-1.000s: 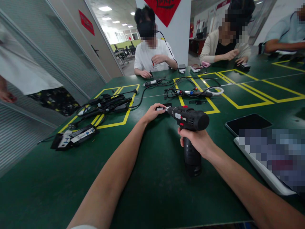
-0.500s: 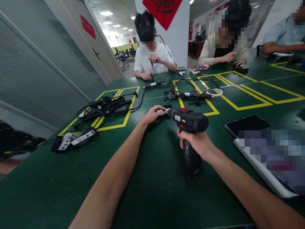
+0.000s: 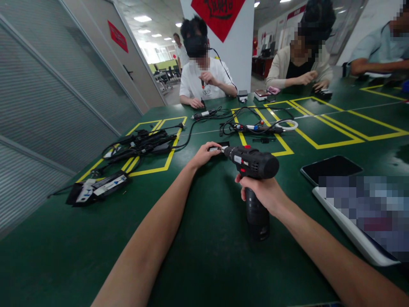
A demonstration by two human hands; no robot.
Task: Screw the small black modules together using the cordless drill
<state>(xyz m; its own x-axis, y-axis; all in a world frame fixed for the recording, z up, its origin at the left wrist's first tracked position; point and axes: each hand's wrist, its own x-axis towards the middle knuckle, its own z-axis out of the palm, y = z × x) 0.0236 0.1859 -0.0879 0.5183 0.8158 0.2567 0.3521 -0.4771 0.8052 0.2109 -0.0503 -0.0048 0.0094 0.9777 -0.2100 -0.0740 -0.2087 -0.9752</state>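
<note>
My right hand [image 3: 260, 187] is wrapped round the grip of a black cordless drill [image 3: 254, 162] with red buttons. The drill lies level, its chuck and bit pointing left. At the bit's tip is a small black piece with a pale face [image 3: 223, 145], low over the green table [image 3: 204, 256]. My left hand [image 3: 205, 154] grips this piece from the left, fingers over its top. The drill hides part of the piece, so its exact kind and the bit's contact point cannot be made out.
Bundled black cables [image 3: 140, 145] and a black case with white strips [image 3: 97, 187] lie left. Beyond my hands are a pen-like tool with cables [image 3: 252, 128] and yellow tape frames [image 3: 319, 146]. A phone [image 3: 332, 169] and a white-edged device [image 3: 348, 228] lie right. Several people sit opposite.
Both hands, the drill and the small piece hold nearly the same place. The dark-clothed person at the left edge has left view, and someone now stands in the far background.
</note>
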